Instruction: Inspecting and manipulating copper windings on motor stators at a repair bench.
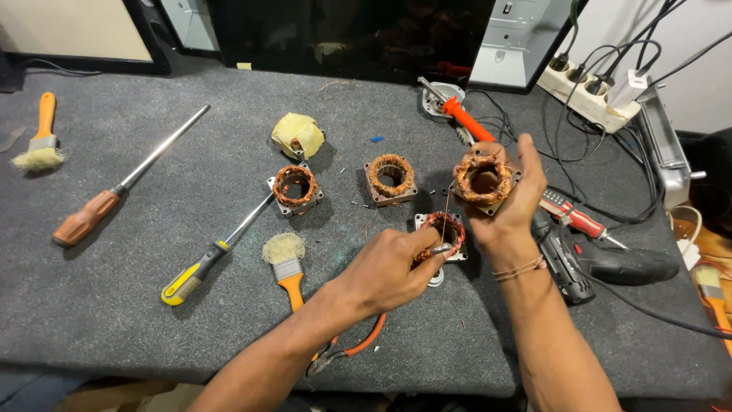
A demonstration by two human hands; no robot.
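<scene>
Head view — stator [483, 180] mid-air, unobstructed

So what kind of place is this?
Probably a repair workbench for small motors: copper-wound stators lie on a grey mat, with screwdrivers, brushes and a power strip around.

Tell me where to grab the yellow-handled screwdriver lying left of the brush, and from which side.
Grip the yellow-handled screwdriver by its yellow-and-black handle, coming from above at its lower-left end. It lies flat; the handle is thick and bare, while the thin shaft runs up to a copper-wound stator.

Pliers [343, 352] jaws under left forearm
</scene>
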